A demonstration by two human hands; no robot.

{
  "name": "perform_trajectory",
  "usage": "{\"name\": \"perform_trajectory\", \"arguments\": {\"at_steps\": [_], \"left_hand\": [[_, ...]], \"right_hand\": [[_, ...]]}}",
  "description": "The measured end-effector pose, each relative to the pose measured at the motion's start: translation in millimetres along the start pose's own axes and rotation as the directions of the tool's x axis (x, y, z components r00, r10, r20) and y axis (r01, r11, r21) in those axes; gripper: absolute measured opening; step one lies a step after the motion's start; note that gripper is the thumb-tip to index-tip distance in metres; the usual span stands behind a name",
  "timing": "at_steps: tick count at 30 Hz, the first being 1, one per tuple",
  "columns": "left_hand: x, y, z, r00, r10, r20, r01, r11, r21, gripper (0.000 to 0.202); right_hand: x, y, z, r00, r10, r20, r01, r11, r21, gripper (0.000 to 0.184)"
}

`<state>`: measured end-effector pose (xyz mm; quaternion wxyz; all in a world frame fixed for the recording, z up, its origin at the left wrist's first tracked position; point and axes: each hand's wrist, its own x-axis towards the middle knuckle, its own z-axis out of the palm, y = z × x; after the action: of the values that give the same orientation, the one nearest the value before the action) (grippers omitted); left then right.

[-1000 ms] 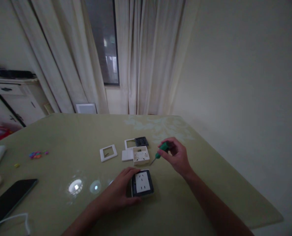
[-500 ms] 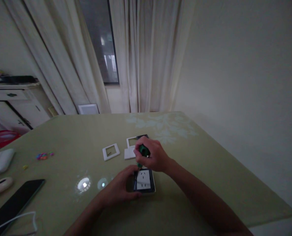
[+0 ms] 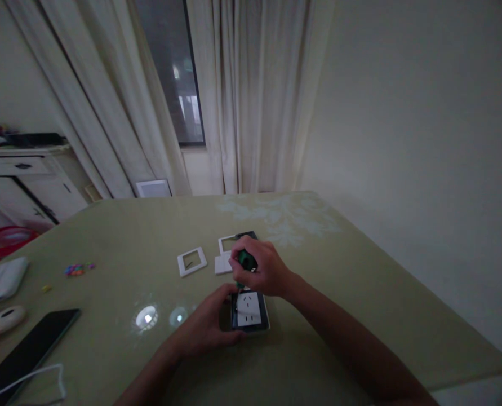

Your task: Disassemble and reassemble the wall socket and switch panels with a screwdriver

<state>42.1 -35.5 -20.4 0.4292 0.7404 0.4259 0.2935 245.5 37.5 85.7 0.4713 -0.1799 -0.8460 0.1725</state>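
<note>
A wall socket with a white face and dark surround lies on the table in front of me. My left hand grips it from the left side, thumb at the near edge and fingers at the far corner. Above the socket's far left corner, my right hand is closed around a green-handled screwdriver. Its shaft points down at the socket's left edge; the tip is too small to make out. Just beyond the right hand, partly hidden by it, are a white plate and a white frame beside a dark piece.
Left of these lies another white frame with a small screw-like piece inside. Farther left are colourful small bits, a black phone, a white cable and a white case. Curtains and a wall border the table.
Both hands, the socket and the screwdriver keep nearly the same places. The whole view has shifted very slightly.
</note>
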Motion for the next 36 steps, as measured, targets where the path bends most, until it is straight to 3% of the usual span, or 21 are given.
{"name": "perform_trajectory", "arguments": {"at_steps": [13, 18, 25, 32, 36], "left_hand": [[0, 7, -0.7, 1.0, -0.017, -0.009, 0.017, 1.0, 0.017, 0.067], [0, 5, 4.0, 1.0, -0.01, -0.027, 0.009, 1.0, -0.01, 0.066], [2, -1, 3.3, 1.0, 0.007, -0.018, -0.007, 1.0, -0.014, 0.07], [2, -5, 2.8, 0.998, -0.018, -0.062, 0.022, 0.998, 0.059, 0.063], [3, -1, 3.9, 0.999, 0.007, -0.047, -0.005, 0.999, 0.042, 0.066]], "right_hand": [[-1, 4, 1, 0.999, 0.024, 0.022, -0.024, 1.0, 0.0, 0.006], [0, 0, -1, 0.996, -0.008, 0.093, 0.009, 1.0, -0.008, 0.004], [7, -11, -15, 0.971, -0.053, 0.235, 0.031, 0.995, 0.098, 0.038], [2, -4, -9, 0.984, -0.077, 0.159, 0.078, 0.997, -0.002, 0.036], [3, -7, -11, 0.96, -0.123, 0.252, 0.084, 0.983, 0.162, 0.044]]}}
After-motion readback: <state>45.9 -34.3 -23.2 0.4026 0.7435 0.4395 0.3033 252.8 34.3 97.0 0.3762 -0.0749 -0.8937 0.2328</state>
